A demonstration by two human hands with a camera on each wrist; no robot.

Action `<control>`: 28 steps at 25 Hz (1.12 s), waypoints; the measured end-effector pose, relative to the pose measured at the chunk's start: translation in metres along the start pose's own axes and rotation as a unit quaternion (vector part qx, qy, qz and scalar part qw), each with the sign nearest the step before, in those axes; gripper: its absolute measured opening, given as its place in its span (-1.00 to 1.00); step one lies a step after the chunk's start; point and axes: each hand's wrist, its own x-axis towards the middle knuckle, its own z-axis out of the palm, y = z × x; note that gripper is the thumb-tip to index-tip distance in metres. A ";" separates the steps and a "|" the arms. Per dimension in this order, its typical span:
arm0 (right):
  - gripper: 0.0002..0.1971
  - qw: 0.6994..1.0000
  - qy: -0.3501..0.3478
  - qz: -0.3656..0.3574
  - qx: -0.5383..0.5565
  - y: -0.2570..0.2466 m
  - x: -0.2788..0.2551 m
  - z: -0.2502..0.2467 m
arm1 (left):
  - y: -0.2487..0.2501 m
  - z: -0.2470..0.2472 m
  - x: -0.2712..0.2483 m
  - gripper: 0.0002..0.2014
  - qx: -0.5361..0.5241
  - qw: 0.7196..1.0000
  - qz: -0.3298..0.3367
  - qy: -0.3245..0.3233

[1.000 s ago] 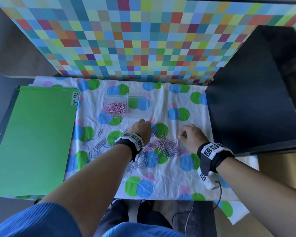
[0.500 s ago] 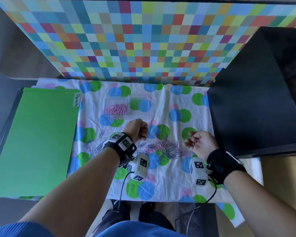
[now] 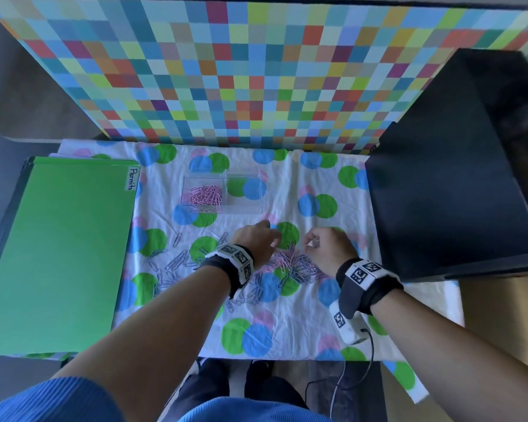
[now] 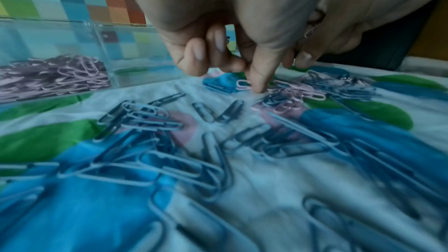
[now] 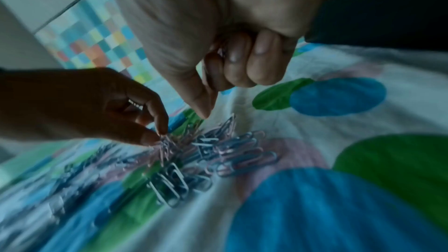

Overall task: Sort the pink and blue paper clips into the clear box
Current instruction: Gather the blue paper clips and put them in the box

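Observation:
The clear box (image 3: pixel 258 194) stands on the cloth, with pink clips (image 3: pixel 206 194) in its left compartment and nothing in the right one. A mixed pile of pink and blue clips (image 3: pixel 291 264) lies in front of it. My left hand (image 3: pixel 275 242) reaches into the pile's left edge, and its thumb and forefinger pinch a clip (image 5: pixel 163 140) there. My right hand (image 3: pixel 310 242) hovers over the pile's right side. Its fingers (image 5: pixel 242 64) are curled round a few pink clips (image 4: pixel 309 32).
Loose blue clips (image 3: pixel 171 266) are scattered left of the pile. A green folder (image 3: pixel 58 254) labelled Permits lies at the left. A black box (image 3: pixel 448 193) fills the right side. A checkered wall (image 3: pixel 256 71) rises behind the spotted cloth (image 3: pixel 302 330).
My right hand was palm up to the right of the pile; it has turned over and come in above it. My left hand has moved right onto the pile.

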 end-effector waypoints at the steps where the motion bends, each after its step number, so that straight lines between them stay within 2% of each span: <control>1: -0.90 0.999 -0.007 -0.016 -0.038 0.001 0.001 0.001 | -0.001 0.000 -0.002 -0.88 0.010 1.000 0.004 0.005; 3: -0.90 0.995 -0.023 -0.036 -0.086 0.001 0.001 0.003 | -0.003 0.001 -0.005 -0.87 0.024 1.000 -0.002 0.013; 7: -0.95 0.994 -0.036 -0.039 -0.091 0.000 0.001 0.002 | -0.010 0.003 -0.012 -0.89 -0.022 0.999 -0.016 0.037; 9: -0.94 0.997 -0.032 -0.020 -0.073 -0.001 0.001 -0.001 | -0.011 0.005 -0.016 -0.91 -0.099 0.992 -0.041 0.068; 11: -0.95 0.999 -0.024 -0.011 -0.028 -0.007 -0.001 -0.008 | -0.013 0.007 -0.017 -0.87 -0.230 0.962 -0.099 0.109; 12: -0.96 1.000 -0.022 -0.016 -0.001 -0.014 -0.002 -0.013 | -0.014 0.007 -0.018 -0.82 -0.311 0.934 -0.137 0.114; 13: -0.94 0.999 -0.023 -0.031 0.018 -0.022 -0.004 -0.017 | -0.014 0.006 -0.017 -0.79 -0.418 0.885 -0.177 0.105; 14: -0.93 0.998 -0.029 -0.054 0.026 -0.032 -0.007 -0.020 | -0.011 0.005 -0.018 -0.78 -0.542 0.808 -0.213 0.087; 16: -0.95 0.992 -0.052 -0.113 0.017 -0.058 -0.013 -0.024 | 0.001 -0.001 -0.022 -0.77 -0.729 0.635 -0.250 0.051; 17: -0.97 0.987 -0.069 -0.145 -0.001 -0.071 -0.015 -0.024 | 0.007 -0.005 -0.024 -0.75 -0.777 0.576 -0.251 0.038; 18: -0.96 0.980 -0.086 -0.178 -0.031 -0.082 -0.016 -0.023 | 0.012 -0.007 -0.025 -0.74 -0.802 0.543 -0.247 0.026; 20: -0.88 0.960 -0.122 -0.226 -0.108 -0.099 -0.018 -0.018 | 0.016 -0.008 -0.028 -0.73 -0.827 0.520 -0.215 0.010; 22: -0.77 0.949 -0.133 -0.254 -0.128 -0.107 -0.020 -0.017 | 0.016 -0.013 -0.032 -0.70 -0.843 0.499 -0.200 0.028; 24: -0.71 0.954 -0.102 -0.278 -0.054 -0.109 -0.024 -0.024 | 0.004 -0.021 -0.032 -0.66 -0.854 0.467 -0.215 0.073; 25: -0.72 0.957 -0.070 -0.281 -0.010 -0.108 -0.026 -0.029 | -0.006 -0.027 -0.030 -0.66 -0.852 0.462 -0.225 0.098; 27: -0.76 0.964 0.002 -0.259 0.051 -0.097 -0.026 -0.042 | -0.036 -0.045 -0.020 -0.72 -0.826 0.480 -0.252 0.154; 28: -0.78 0.970 0.026 -0.233 0.068 -0.088 -0.025 -0.047 | -0.053 -0.054 -0.013 -0.74 -0.805 0.500 -0.264 0.178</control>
